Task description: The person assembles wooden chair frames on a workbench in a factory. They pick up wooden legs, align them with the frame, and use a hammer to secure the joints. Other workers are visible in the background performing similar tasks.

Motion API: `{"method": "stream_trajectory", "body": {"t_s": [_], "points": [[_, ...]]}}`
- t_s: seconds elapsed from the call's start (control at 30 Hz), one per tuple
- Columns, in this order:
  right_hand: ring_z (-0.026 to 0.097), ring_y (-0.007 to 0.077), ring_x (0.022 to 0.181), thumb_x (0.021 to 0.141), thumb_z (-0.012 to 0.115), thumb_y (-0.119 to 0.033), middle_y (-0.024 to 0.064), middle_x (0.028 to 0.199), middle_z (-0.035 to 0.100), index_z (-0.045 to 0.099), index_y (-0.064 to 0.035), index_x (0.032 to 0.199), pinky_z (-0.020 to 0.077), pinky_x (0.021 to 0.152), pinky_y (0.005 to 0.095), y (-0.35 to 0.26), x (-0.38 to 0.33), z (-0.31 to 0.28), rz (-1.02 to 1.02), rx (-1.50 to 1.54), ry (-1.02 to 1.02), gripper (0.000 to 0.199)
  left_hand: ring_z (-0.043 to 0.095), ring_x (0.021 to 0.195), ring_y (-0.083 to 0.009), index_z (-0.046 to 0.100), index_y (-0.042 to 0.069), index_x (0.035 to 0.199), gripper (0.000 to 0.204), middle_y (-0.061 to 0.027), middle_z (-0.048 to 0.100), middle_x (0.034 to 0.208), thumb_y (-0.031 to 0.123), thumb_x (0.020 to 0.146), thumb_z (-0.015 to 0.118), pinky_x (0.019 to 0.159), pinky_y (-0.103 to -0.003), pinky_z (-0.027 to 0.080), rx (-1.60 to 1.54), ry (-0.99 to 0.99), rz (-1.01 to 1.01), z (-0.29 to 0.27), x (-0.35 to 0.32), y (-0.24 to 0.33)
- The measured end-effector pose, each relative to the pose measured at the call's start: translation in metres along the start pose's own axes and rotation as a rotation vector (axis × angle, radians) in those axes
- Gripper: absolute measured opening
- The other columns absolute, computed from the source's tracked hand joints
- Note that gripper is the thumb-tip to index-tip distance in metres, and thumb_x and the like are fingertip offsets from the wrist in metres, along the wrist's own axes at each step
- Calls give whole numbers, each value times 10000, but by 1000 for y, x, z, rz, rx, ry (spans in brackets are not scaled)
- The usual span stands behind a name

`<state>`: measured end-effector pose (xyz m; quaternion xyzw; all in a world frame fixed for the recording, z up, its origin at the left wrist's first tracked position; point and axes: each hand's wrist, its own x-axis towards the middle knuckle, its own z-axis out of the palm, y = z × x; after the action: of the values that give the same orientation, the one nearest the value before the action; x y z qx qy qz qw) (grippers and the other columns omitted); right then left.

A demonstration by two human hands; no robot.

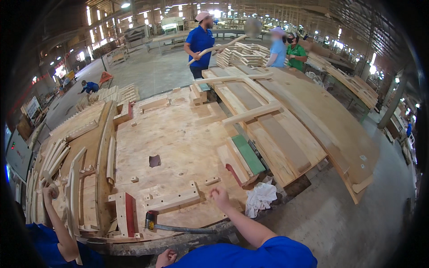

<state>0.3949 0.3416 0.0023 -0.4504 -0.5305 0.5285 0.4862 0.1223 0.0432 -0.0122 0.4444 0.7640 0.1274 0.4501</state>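
Two hands look mid-loading: the left hand [50,191] grips curved strips [53,157] at the near left, while the right hand [219,194] rests fisted on the jig board [178,134], so seating a strip likely needs a steady lift.

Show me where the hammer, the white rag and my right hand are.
hammer [151,220]: head view, on its head at the jig's front edge.
white rag [260,198]: head view, middle of the crumpled cloth.
right hand [219,195]: head view, back of the hand.
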Motion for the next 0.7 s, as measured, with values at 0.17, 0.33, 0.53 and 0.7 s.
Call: {"method": "stream_trajectory", "body": {"t_s": [0.17,0.33,0.53,0.7], "points": [[587,206,686,851,533,-142,94,740,592,593,-10,812,456,624,307,29,-79,-10,-141,-438,-96,150,670,760,-261,360,40,1356,640,-127,687,859,280,837,648,706,-370,531,277,87,-106,-5,1,-24],[565,309,746,838,552,-196,115,758,570,603,-36,792,449,660,369,28,-95,-11,-233,-651,-148,174,661,753,-298,-18,42,1468,980,-159,680,863,332,819,658,673,-399,524,309,151,-277,9,6,-30],[567,284,809,813,551,-222,82,781,583,607,-105,768,438,681,404,34,-82,13,-459,-926,105,137,649,768,-336,-63,14,1458,1062,-187,667,871,350,757,660,676,-421,518,393,167,-303,8,-11,-10],[595,265,796,823,545,-254,61,788,617,605,-136,791,434,679,415,42,-79,14,-486,-1114,-32,136,644,775,-347,-183,-10,1422,1139,-212,655,908,359,758,667,684,-420,518,400,73,-304,18,2,-23]]}}
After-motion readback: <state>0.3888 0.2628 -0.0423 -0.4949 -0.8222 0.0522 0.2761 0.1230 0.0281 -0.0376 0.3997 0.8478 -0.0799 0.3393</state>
